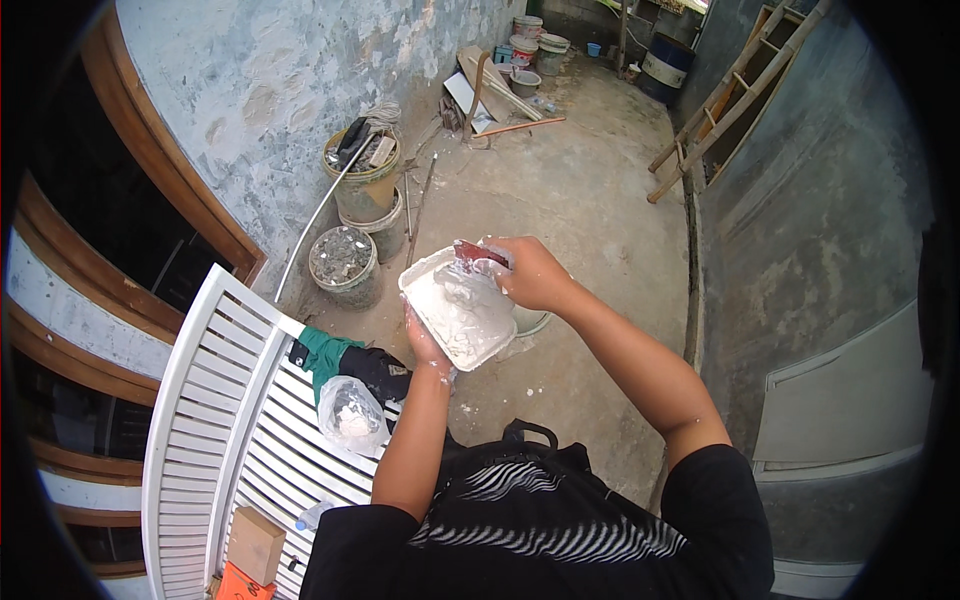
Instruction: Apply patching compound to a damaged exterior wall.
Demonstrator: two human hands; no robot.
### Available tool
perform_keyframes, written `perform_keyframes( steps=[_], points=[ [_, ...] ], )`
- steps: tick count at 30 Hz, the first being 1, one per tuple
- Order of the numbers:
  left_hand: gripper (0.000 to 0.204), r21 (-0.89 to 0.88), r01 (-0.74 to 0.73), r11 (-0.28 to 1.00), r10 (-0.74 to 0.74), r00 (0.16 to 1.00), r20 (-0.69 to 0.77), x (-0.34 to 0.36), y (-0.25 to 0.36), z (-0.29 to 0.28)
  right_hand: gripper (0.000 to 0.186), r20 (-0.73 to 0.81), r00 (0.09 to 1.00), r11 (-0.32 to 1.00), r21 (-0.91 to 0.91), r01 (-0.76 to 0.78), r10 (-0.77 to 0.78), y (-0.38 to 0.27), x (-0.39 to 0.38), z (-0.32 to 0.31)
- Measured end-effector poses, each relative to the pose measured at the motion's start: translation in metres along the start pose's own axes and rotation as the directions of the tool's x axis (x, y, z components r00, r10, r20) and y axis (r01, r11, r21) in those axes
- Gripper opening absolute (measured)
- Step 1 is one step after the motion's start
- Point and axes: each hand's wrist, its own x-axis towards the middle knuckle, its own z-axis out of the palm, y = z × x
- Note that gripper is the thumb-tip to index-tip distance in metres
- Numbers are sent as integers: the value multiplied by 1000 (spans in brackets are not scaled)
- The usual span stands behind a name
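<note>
My left hand [428, 343] grips the side of a white rectangular tub [487, 357], holding it tilted in front of my body. Thick white paste [468, 312] fills much of the tub and smears its rim. The fingers of my right hand [530, 275] are closed on a red scraper [482, 255] at the tub's far edge. Its working end is not clearly visible against the paste. White smears mark both hands. Below and partly behind the tub, a round pail [532, 323] stands on the floor, mostly hidden.
On my left, a white slatted bench [255, 420] bears a plastic bag [352, 415] of white powder, dark-and-green cloth [345, 362] and a cardboard box [255, 545]. Rubble-filled buckets [345, 265] line the peeling wall. A bamboo ladder [740, 95] leans at the right; a drum [665, 68] stands farther back.
</note>
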Motion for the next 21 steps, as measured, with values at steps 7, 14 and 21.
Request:
perform_keyframes(
  steps=[7, 14, 21],
  points=[
    [64, -66, -83, 994, 83, 997, -4, -6, -18, 6, 26, -326, 943, 995, -46, -85, 66, 9, -11, 23],
    [61, -24, -148, 989, 147, 987, -60, -10, -32, 18, 30, -330, 940, 995, -18, -99, 88, 14, -19, 34],
    [61, 18, -173, 985, 174, 979, -109, -3, -51, 8, 42, -190, 975, 986, -142, 91, -117, 21, -39, 53]
  ],
)
